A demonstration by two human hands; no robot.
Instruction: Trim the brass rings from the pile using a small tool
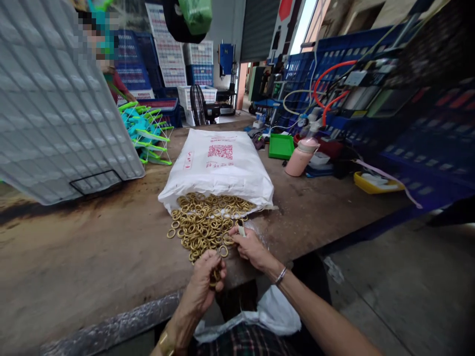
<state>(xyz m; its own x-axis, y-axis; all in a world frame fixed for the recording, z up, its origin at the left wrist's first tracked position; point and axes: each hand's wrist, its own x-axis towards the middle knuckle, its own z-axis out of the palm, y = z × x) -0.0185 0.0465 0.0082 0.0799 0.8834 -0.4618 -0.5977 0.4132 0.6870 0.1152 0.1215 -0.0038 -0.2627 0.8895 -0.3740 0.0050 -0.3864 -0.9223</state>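
A pile of gold-coloured metal rings (206, 225) spills from the mouth of a white woven sack (222, 173) lying on the table. My left hand (206, 277) is curled around several of these rings at the table's front edge; some show between the fingers. To its right, my right hand (254, 247) is closed on a small pale-handled tool (241, 230) with a dark end, whose exact kind I cannot make out. Its fingertips reach the right side of the pile, close to a ring. One lone ring (223, 251) lies between the two hands.
A large ribbed grey-white crate (67, 109) stands tilted at left, beside green and turquoise plastic pieces (146, 131). Behind the sack's right side are a green tray (281, 146) and a pink bottle (301, 157). A yellow tray (376, 183) sits farther right. Another person is partly visible behind the crate.
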